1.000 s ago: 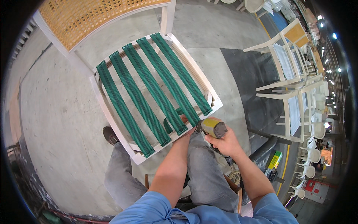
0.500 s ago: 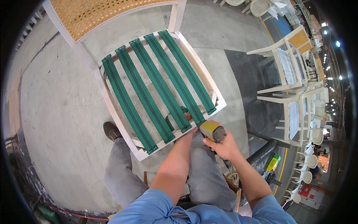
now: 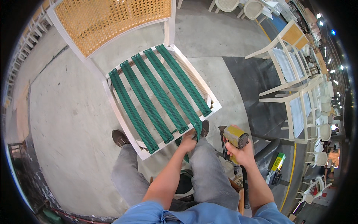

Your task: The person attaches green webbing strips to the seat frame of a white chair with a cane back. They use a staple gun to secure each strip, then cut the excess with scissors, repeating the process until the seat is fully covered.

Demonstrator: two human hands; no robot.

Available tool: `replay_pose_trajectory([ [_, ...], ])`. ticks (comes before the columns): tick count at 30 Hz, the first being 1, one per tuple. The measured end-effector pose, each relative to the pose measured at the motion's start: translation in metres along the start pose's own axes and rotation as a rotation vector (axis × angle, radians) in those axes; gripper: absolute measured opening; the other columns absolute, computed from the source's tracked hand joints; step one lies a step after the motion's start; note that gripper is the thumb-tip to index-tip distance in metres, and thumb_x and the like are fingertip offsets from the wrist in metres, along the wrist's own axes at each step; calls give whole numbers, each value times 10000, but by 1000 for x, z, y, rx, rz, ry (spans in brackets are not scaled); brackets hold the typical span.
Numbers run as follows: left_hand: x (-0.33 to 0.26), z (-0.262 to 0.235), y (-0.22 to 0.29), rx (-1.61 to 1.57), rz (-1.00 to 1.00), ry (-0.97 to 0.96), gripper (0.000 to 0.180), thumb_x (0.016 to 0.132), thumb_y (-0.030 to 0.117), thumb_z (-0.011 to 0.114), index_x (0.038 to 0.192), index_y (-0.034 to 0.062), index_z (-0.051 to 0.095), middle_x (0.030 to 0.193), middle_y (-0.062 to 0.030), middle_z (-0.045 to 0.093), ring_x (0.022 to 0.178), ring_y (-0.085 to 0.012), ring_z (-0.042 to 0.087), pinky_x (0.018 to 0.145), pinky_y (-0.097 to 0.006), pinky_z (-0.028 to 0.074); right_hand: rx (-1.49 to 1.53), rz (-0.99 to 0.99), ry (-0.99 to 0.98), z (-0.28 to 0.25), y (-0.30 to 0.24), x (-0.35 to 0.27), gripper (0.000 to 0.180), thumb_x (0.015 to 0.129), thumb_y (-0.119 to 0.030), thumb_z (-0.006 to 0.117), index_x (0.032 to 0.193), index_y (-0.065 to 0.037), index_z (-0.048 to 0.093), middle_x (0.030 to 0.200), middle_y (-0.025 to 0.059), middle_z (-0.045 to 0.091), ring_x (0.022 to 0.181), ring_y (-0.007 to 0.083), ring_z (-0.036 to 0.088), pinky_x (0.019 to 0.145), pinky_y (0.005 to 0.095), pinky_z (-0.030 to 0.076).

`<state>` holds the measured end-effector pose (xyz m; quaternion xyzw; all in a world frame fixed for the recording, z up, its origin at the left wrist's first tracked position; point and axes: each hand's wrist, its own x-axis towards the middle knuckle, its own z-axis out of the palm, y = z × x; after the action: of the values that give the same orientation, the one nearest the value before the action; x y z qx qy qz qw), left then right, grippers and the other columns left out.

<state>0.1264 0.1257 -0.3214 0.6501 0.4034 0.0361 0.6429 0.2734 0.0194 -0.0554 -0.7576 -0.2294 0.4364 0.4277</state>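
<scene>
A white wooden chair frame (image 3: pixel 123 108) stands before me, with several green webbing straps (image 3: pixel 158 78) running from its back rail to its front rail. The second strap from the right drapes over the front rail as a loose strap end (image 3: pixel 198 128). My left hand (image 3: pixel 188 142) is closed around green webbing just below that rail, its fingertips partly hidden. Off to the right of the seat, my right hand (image 3: pixel 243 152) grips a yellow-and-black staple gun (image 3: pixel 236 136), held apart from the chair.
The chair's back has a woven cane panel (image 3: pixel 115 22). To the right stand more white chairs (image 3: pixel 287 104) with pale seats. A green-and-yellow box (image 3: pixel 278 162) sits near my right forearm. My shoes (image 3: pixel 121 138) rest on the concrete floor (image 3: pixel 67 112).
My right hand has drawn the staple gun off the front rail, to the right. My left hand has come from under the rail toward me, with the strap end now hanging over the front.
</scene>
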Motion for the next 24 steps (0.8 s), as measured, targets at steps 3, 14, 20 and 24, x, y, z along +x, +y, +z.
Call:
replay_pose_trajectory([
  [3, -39, -20, 42, -23, 136, -183, 445, 900, 229, 629, 1300, 37, 658, 1328, -183, 665, 1202, -341, 638, 1016, -402, 517, 28, 29, 12, -6, 6, -5, 692, 888, -61, 785, 1510, -50, 482, 1000, 33, 673, 683, 98, 594, 601, 259, 508],
  [14, -29, -132, 151, -1100, -128, 3, 280, 981, 108, 551, 1214, -45, 517, 1109, -175, 757, 473, -128, 485, 480, -288, 466, -95, 90, -167, 24, 6, 48, 634, 884, -115, 805, 1458, -49, 544, 995, 46, 694, 708, 105, 618, 612, 283, 527],
  [20, -4, -145, 130, -1042, -185, 22, 631, 982, 72, 480, 1511, -146, 212, 1135, -209, 758, 410, -118, 421, 403, -259, 375, -165, 75, -175, 43, 10, 70, 625, 874, -151, 814, 1431, -33, 558, 997, 70, 714, 664, 105, 614, 609, 294, 530],
  [24, 0, -144, 126, -1075, -175, -6, 248, 982, 82, 494, 1186, -60, 479, 1134, -219, 758, 408, -106, 411, 397, -267, 367, -229, 30, -137, 46, 17, 74, 608, 873, -146, 816, 1419, -46, 570, 1017, 70, 723, 678, 104, 626, 605, 293, 535],
])
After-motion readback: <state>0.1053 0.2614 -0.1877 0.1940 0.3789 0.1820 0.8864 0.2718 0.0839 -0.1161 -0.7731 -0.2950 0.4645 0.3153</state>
